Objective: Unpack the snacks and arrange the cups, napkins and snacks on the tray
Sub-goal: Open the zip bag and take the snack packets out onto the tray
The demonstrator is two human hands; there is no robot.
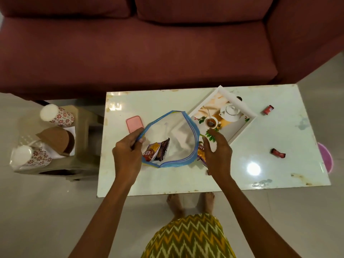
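Observation:
A clear zip bag (176, 135) with a blue rim lies open on the white table (260, 138). My left hand (128, 151) pinches its left rim. Inside it lie brown and orange snack packets (158, 149). My right hand (216, 151) hovers at the bag's right edge, fingers apart, over another orange snack packet (201, 153) that it partly hides. The white tray (240, 127), printed with a teapot picture, sits tilted just beyond my right hand. Two small red wrapped snacks (268, 109) (278, 153) lie on the table to the right.
A pink phone (135, 124) lies left of the bag. On a beige stool (83, 161) at the left stand two sleeves of patterned paper cups (55, 114) (29, 159), brown round pieces (59, 140) and white napkins. A maroon sofa (149, 43) runs behind the table.

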